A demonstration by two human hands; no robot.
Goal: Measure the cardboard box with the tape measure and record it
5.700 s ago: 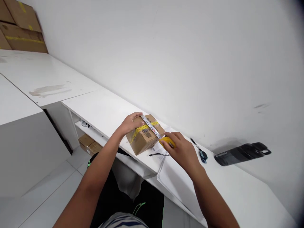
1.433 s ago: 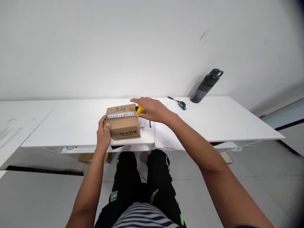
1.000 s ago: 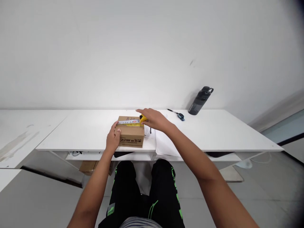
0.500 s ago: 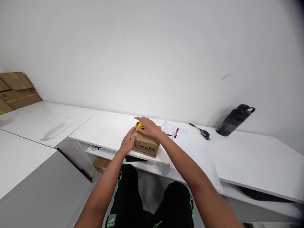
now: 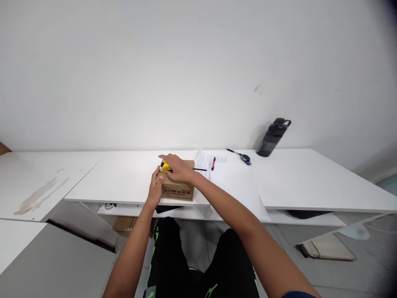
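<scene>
A small brown cardboard box [image 5: 178, 191] with dark printed characters on its front rests at the front edge of the white desk. On its top, near the left end, is a yellow and black tape measure [image 5: 165, 167]. My right hand [image 5: 179, 169] is closed around the tape measure from the right, its index finger reaching over to the left. At the box's left end, my left hand [image 5: 156, 187] grips the corner, thumb near the top edge and fingertips close to the tape measure. Parts of the box top are hidden by my right hand and forearm.
Right of the box are a thin black stick-like item [image 5: 200, 169], a red marker [image 5: 213, 164] and white papers [image 5: 235, 184]. Further along lie a black pen [image 5: 233, 152], a blue-black item [image 5: 246, 159] and a dark bottle [image 5: 273, 138]. A wall [image 5: 186, 74] rises behind the desk.
The camera view has turned to the right, so the desk items appear further left. Both hands remain at the box and the tape measure; more of the yellow body shows now.
</scene>
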